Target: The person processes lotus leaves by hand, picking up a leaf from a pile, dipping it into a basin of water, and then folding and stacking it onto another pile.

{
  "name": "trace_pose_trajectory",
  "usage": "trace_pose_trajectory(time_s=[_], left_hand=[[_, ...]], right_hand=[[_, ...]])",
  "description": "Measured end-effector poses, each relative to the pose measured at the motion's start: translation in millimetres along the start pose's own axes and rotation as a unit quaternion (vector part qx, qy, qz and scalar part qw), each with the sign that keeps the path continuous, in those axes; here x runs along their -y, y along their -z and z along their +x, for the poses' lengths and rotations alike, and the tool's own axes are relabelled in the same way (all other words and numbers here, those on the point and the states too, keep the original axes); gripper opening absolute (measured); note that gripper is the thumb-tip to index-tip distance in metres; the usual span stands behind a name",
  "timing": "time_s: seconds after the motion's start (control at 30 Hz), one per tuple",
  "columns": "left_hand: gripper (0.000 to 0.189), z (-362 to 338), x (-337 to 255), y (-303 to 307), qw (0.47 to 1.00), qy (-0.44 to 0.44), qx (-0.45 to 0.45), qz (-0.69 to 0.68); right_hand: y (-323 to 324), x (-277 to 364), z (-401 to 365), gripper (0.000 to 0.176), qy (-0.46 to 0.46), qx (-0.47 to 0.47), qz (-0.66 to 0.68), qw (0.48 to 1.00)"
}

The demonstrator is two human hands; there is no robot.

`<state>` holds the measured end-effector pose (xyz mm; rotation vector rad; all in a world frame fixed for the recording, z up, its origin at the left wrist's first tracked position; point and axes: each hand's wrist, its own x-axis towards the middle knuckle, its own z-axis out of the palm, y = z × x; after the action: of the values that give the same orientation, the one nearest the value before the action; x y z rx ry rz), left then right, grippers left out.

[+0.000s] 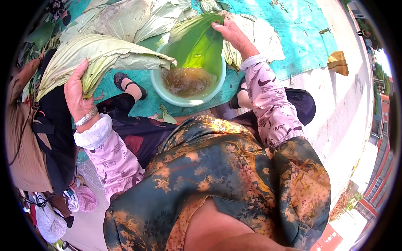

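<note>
A pale folded leaf (113,52) spans from the far left to the rim of a light basin (188,101). My left hand (78,90) grips this leaf near its lower edge, thumb up against it. A large green leaf (190,44) hangs from my right hand (234,35), which pinches its upper corner; its lower part reaches into the basin. Brownish water (188,81) fills the bottom of the basin. The pale leaf's tip lies in front of the green leaf's left edge.
Large pale leaves (121,21) lie spread on the turquoise sheet (307,37) beyond the basin. A brown-gold wrapper (337,63) is at the sheet's right edge. Another person (31,142) is close on the left, beside bags (49,221).
</note>
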<state>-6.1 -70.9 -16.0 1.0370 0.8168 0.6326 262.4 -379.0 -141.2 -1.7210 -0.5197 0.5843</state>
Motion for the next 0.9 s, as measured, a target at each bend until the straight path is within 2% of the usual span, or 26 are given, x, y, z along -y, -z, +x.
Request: trace_pose_trajectory(time_s=[0.03,0.1,0.13,0.17,0.2,0.23,0.27,0.3,0.37,0.47,0.5,0.57,0.63,0.7,0.77,0.83,0.9], left_hand=[[0.026,-3,-1,-1,1.0,0.016,-0.01,0.014],[0.025,-5,0,-2,0.999,-0.011,-0.016,0.029],[0.025,-6,0,-4,0.999,-0.022,-0.023,0.018],[0.025,-6,0,-6,0.999,-0.032,-0.029,0.007],[0.025,-6,-2,-6,1.0,-0.014,-0.023,0.015],[0.026,-7,-6,-3,1.0,0.004,-0.016,0.021],[0.027,-8,-7,0,0.999,0.022,-0.007,0.027],[0.026,-8,-6,0,0.999,0.021,-0.011,0.036],[0.025,-7,-3,2,0.998,0.018,-0.017,0.056],[0.026,-8,-6,-2,0.997,0.035,-0.007,0.069],[0.026,-9,-8,-3,0.996,0.04,-0.007,0.078],[0.027,-11,-9,-7,0.996,0.041,0.003,0.085],[0.028,-18,-13,-5,0.997,0.035,0.012,0.068],[0.029,-22,-16,-10,0.996,0.034,0.007,0.083],[0.029,-24,-18,-15,0.994,0.03,0.006,0.101],[0.028,-23,-18,-15,0.994,0.041,0.017,0.096],[0.027,-25,-17,-17,0.994,0.037,0.023,0.098]], right_hand=[[13,15,2,0.024,-0.032,-0.036,0.031,0.998],[50,31,14,0.033,-0.043,-0.115,0.004,0.992],[76,26,26,0.03,-0.034,-0.156,0.006,0.987],[98,27,39,0.021,0.071,-0.146,0.053,0.985],[119,33,44,0.022,0.1,-0.162,0.023,0.981],[133,48,45,0.024,0.143,-0.222,-0.036,0.964],[144,61,45,0.025,0.159,-0.376,-0.208,0.889],[165,67,49,0.025,0.188,-0.308,-0.163,0.918],[197,70,62,0.024,0.245,-0.302,-0.163,0.907],[207,69,57,0.023,0.317,-0.303,-0.326,0.837],[208,57,57,0.023,0.349,-0.297,-0.416,0.786],[193,29,45,0.022,0.371,-0.287,-0.421,0.776],[199,-16,22,0.03,0.227,-0.26,-0.541,0.767],[183,-60,-9,0.039,0.14,-0.188,-0.57,0.788],[169,-103,-39,0.048,0.047,-0.109,-0.542,0.832],[165,-135,-58,0.052,0.024,-0.041,-0.518,0.854],[159,-142,-71,0.052,0.032,-0.043,-0.508,0.859]])
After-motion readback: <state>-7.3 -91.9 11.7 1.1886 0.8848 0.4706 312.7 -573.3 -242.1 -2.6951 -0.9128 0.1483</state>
